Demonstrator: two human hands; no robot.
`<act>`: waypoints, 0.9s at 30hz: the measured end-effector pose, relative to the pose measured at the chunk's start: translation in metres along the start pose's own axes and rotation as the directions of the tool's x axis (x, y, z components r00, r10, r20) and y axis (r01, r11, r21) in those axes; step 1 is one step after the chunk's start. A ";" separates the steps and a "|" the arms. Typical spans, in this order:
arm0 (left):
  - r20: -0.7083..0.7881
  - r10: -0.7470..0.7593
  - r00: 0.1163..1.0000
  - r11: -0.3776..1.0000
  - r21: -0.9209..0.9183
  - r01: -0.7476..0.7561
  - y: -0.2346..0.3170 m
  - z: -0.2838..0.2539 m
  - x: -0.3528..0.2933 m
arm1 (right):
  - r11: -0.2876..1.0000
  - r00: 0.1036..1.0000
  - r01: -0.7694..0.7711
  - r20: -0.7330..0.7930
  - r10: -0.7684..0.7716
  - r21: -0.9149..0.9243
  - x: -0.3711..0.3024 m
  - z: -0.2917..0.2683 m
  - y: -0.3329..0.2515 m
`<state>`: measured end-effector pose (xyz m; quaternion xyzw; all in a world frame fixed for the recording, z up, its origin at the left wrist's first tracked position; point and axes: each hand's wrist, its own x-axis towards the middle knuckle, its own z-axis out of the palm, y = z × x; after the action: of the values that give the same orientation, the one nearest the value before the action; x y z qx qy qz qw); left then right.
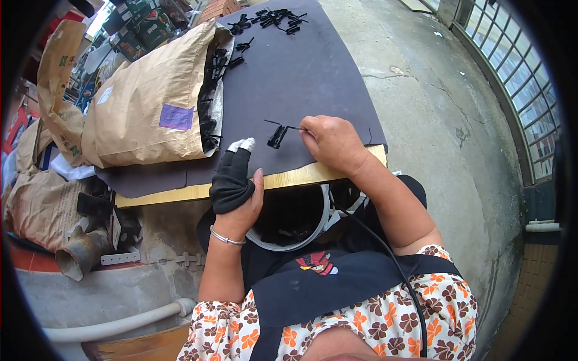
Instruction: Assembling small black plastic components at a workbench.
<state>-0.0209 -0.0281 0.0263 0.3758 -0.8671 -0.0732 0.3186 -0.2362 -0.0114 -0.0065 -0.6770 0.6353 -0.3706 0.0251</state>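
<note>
A small black plastic part (pixel 277 137) with thin stems lies on the dark mat, between my two hands. My right hand (pixel 332 139) is closed in a pinch on a thin, pointed piece (pixel 294 127) that reaches toward the black part; its kind is too small to make out. My left hand (pixel 235 180) wears a black fingerless glove with white wrapping on the fingertips. It is held up at the table's near edge, fingers stretched and thumb apart, with nothing visible in it. Beside it, a big brown paper sack (pixel 150 102) lies on its side, its mouth full of more black parts.
The dark mat (pixel 301 72) covers a table with a yellow wooden edge (pixel 289 177). A pile of black parts (pixel 274 19) sits at its far end. Below the near edge stands a white-rimmed bucket (pixel 325 207) with dark contents. A black cable (pixel 385 246) hangs across my front.
</note>
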 end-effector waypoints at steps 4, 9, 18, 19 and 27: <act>0.079 0.271 0.959 0.962 -0.055 -0.267 0.019 -0.018 0.014 | 0.884 0.972 -0.015 0.215 -0.098 0.468 -0.004 -0.032 -0.007; 0.383 0.412 0.827 0.911 -0.164 -0.378 0.037 -0.036 0.016 | 0.734 0.846 -0.199 0.492 -0.206 0.650 -0.006 -0.039 -0.011; 0.254 0.193 0.948 0.666 -0.743 0.064 0.017 -0.026 0.006 | 0.501 0.911 -0.245 0.373 -0.174 0.830 -0.016 -0.017 -0.025; 0.271 0.035 0.962 0.531 -0.820 0.212 0.024 -0.021 0.004 | 0.629 0.972 -0.116 0.219 -0.089 0.769 -0.018 -0.013 -0.028; 0.073 -0.025 0.997 0.768 -0.637 0.065 0.019 0.014 -0.011 | 0.705 0.869 0.489 -0.216 -0.445 0.513 -0.029 -0.004 -0.052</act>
<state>-0.0352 -0.0083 0.0167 0.2635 -0.7905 -0.3823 0.3994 -0.1924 0.0258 0.0083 -0.7640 0.3088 -0.5575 0.1006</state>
